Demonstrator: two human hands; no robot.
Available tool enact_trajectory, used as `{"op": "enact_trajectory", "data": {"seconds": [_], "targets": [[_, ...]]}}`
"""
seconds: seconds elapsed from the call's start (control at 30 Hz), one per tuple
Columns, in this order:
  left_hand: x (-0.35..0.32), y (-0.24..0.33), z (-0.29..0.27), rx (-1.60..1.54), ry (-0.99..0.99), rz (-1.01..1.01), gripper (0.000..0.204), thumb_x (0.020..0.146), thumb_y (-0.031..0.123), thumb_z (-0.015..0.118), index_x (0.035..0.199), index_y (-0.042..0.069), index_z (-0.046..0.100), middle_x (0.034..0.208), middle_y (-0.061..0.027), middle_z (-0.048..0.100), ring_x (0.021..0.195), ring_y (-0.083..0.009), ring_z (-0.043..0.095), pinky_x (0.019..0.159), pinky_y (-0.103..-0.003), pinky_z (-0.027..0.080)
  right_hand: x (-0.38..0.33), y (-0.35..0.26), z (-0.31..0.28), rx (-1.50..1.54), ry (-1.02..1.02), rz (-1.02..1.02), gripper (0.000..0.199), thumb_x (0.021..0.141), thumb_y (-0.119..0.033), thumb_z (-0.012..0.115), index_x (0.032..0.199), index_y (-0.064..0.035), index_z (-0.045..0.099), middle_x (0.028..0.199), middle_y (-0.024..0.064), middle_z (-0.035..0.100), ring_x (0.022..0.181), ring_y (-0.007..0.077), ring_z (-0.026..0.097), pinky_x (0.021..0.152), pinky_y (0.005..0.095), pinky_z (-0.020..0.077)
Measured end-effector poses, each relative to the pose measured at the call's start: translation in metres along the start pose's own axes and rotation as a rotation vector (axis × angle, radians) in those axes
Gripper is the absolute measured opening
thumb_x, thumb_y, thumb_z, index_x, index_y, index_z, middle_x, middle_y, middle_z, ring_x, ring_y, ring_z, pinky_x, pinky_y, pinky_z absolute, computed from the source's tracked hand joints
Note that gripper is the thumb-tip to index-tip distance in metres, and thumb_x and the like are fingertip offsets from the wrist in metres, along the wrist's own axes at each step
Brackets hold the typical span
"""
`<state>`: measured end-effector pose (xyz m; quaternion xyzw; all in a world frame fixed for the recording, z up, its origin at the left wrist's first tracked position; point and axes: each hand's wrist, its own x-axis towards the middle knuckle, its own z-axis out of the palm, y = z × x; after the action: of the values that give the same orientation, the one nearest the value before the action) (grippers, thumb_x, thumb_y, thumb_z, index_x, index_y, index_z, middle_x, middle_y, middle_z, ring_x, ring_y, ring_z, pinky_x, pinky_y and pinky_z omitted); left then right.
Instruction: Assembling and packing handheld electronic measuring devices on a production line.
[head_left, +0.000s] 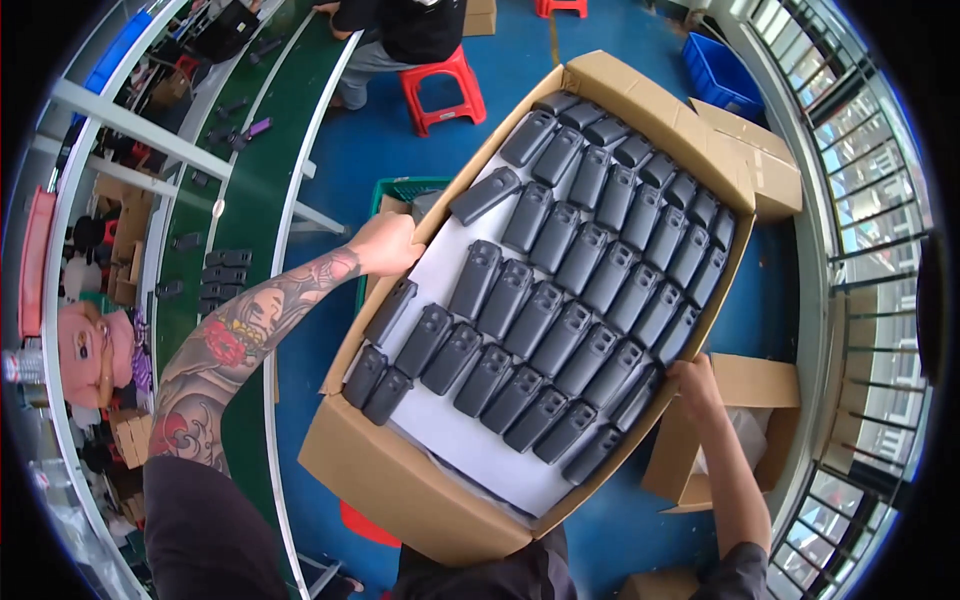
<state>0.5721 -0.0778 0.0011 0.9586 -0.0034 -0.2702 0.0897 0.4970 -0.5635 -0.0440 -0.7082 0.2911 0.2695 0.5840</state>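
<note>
Blue floor: wraps round the scene; clock hands centred on the carton, here we go
Green belt: out at 9 to 10 o'clock, small dark pieces on it, too tiny to read
Co-worker: seated at 11 o'clock, cut off by the upper edge
Carton: big, open-topped, turned at a slant, right between both hands
Left hand: at 10 o'clock, clenched on the rim
Right hand: at 4 o'clock, grasping the opposite wall, fingers partly hidden
Black devices: lovely slanted rows; I'd call this layer mostly laid, one piece askew at 11
White sheet: bare at 9 and 7, so gaps remain
Near flap: folded outward, closing not yet done
Underside: hidden, can't tell what supports it
</note>
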Motion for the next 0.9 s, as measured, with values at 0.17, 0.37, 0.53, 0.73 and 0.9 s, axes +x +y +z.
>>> {"op": "enact_trajectory", "data": {"seconds": [0.17, 0.37, 0.53, 0.73, 0.9], "targets": [[0.007, 0.038, 0.024, -0.126, 0.062, -0.115, 0.039, 0.084, 0.023, 0.06, 0.072, -0.014, 0.06, 0.065, -0.0253, 0.061, 0.058, -0.0415, 0.061, 0.059, -0.046, 0.052, 0.113, -0.068, -0.058, -0.243, -0.099, -0.066, 0.02, 0.076, 0.004, 0.05, 0.092, 0.0055, 0.063, 0.078, 0.0127, 0.061, 0.068, 0.0217, 0.054, 0.062, 0.0319, 0.0453], [-0.045, 0.105, 0.088, -0.402, 0.204, -0.307, 0.036, 0.083, 0.019, 0.057, 0.068, -0.013, 0.059, 0.065, -0.0271, 0.062, 0.057, -0.044, 0.06, 0.057, -0.048, 0.051, 0.255, -0.109, -0.147, -0.527, -0.196, -0.111, 0.023, 0.077, 0.003, 0.05, 0.095, 0.0062, 0.063, 0.082, 0.0152, 0.063, 0.07, 0.0259, 0.056, 0.067, 0.0355, 0.0468], [-0.09, 0.159, 0.163, -0.586, 0.297, -0.445, 0.043, 0.084, 0.025, 0.056, 0.061, -0.011, 0.056, 0.058, -0.028, 0.058, 0.05, -0.0473, 0.052, 0.053, -0.051, 0.046, 0.264, -0.141, -0.099, -0.741, -0.252, -0.225, 0.025, 0.077, 0.003, 0.049, 0.098, 0.0067, 0.062, 0.085, 0.0174, 0.064, 0.073, 0.0295, 0.058, 0.07, 0.0384, 0.048], [-0.15, 0.245, 0.262, -0.584, 0.276, -0.559, 0.034, 0.089, 0.023, 0.052, 0.068, -0.002, 0.061, 0.06, -0.0229, 0.06, 0.048, -0.0468, 0.05, 0.047, -0.053, 0.038, 0.221, -0.155, -0.038, -1.077, -0.306, -0.386, 0.028, 0.077, 0.002, 0.049, 0.101, 0.0073, 0.062, 0.089, 0.0199, 0.065, 0.075, 0.0337, 0.06, 0.075, 0.042, 0.0494], [-0.169, 0.299, 0.277, -0.712, 0.306, -0.73, 0.029, 0.089, 0.021, 0.053, 0.07, 0.0, 0.061, 0.059, -0.0209, 0.059, 0.047, -0.0448, 0.049, 0.047, -0.052, 0.038, 0.182, -0.196, 0.047, -1.378, -0.358, -0.517, 0.03, 0.078, 0.002, 0.048, 0.104, 0.0078, 0.062, 0.092, 0.0221, 0.066, 0.078, 0.0373, 0.061, 0.078, 0.045, 0.0506]]}}
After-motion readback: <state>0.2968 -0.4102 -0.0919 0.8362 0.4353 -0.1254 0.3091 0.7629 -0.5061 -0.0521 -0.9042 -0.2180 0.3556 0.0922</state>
